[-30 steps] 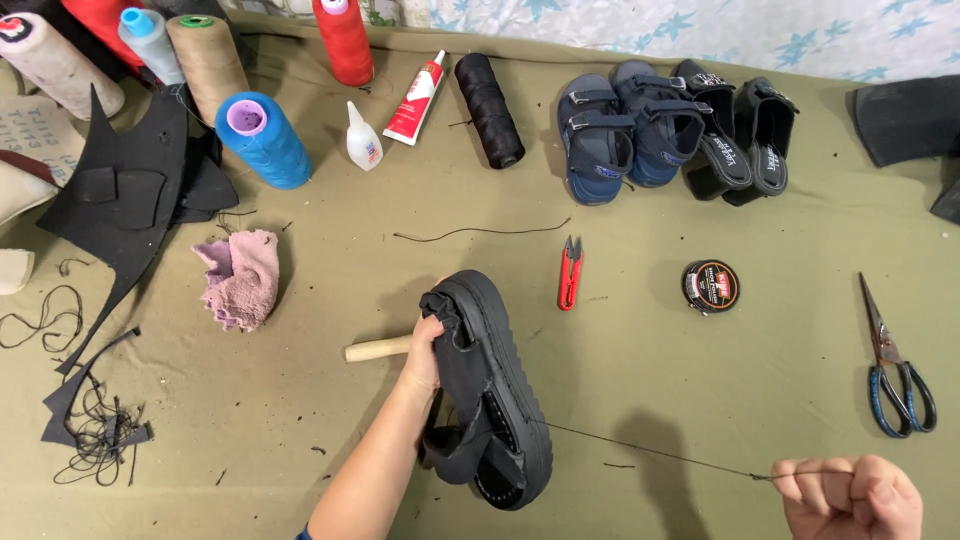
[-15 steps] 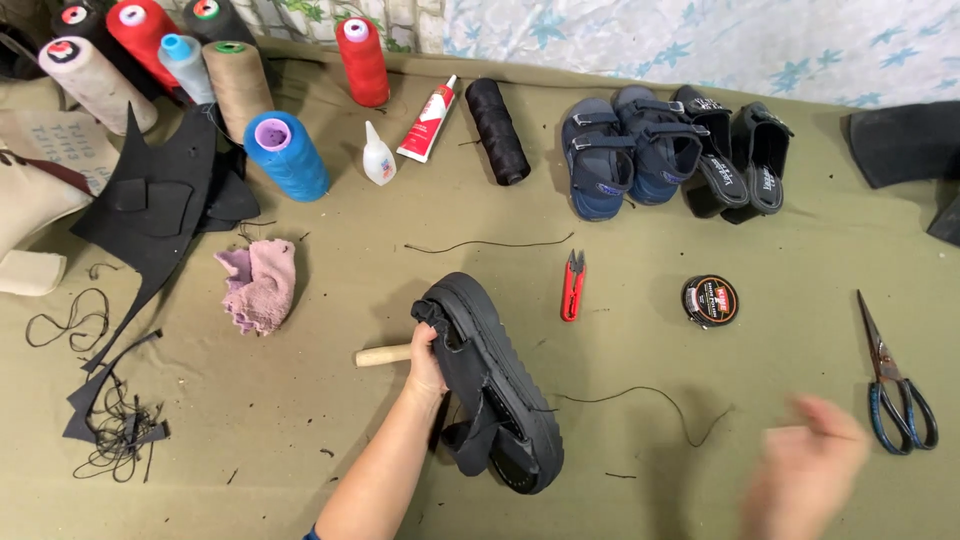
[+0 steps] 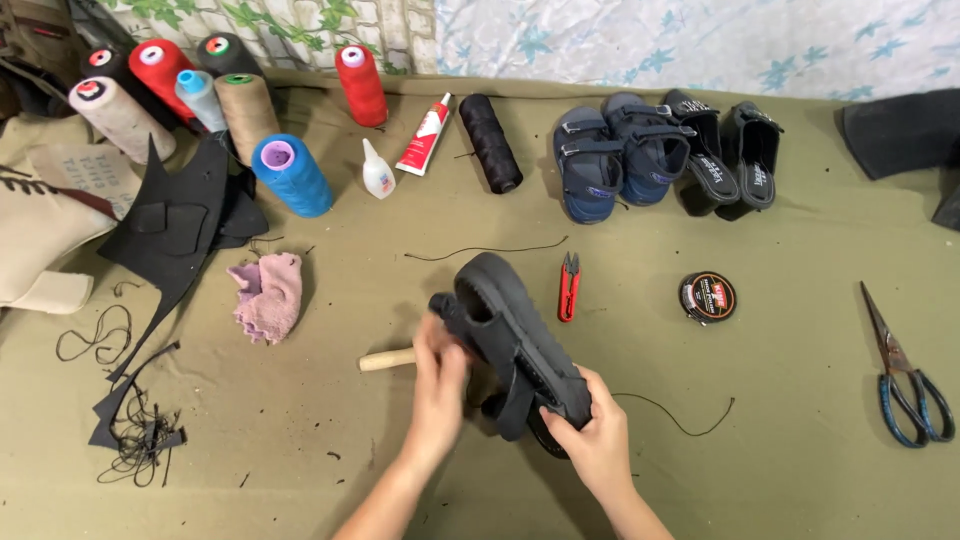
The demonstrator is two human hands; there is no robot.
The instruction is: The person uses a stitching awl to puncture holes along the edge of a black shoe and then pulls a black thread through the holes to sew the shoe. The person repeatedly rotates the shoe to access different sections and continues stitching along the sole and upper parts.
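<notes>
A: While both hands are on it, where does the black sandal (image 3: 515,340) sit?

B: Item one, black sandal: held tilted just above the olive bench (image 3: 780,420), near its middle, sole edge uppermost. Left hand (image 3: 440,375) grips the upper end, fingers (image 3: 428,340) curled and pressed against the strap. Right hand (image 3: 595,440) holds the lower end, fingers (image 3: 565,418) pinching the sole's rim.

A: Anything trailing from it?

B: Item two, dark thread (image 3: 690,420): runs from the sandal's lower end out over the bench to the right, slack and curved. Item three, wooden handle (image 3: 385,359): lies on the bench just beside the left hand, its far end hidden behind that hand.

A: And close by?

B: Item four, red thread snips (image 3: 568,286), just right of the sandal. Item five, round black tin (image 3: 708,296), further right. Item six, pink cloth (image 3: 268,296), crumpled, to the left. Item seven, scissors (image 3: 905,375) with blue handles, well apart at the right edge.

A: The back row?

B: Item eight, blue thread cone (image 3: 292,175), lying on its side. Item nine, red thread cone (image 3: 361,85), upright. Item ten, glue tube (image 3: 424,135), white and red. Item eleven, black thread spool (image 3: 490,142). Item twelve, blue sandals (image 3: 615,160), a pair, beside black sandals (image 3: 730,150), also a pair.
</notes>
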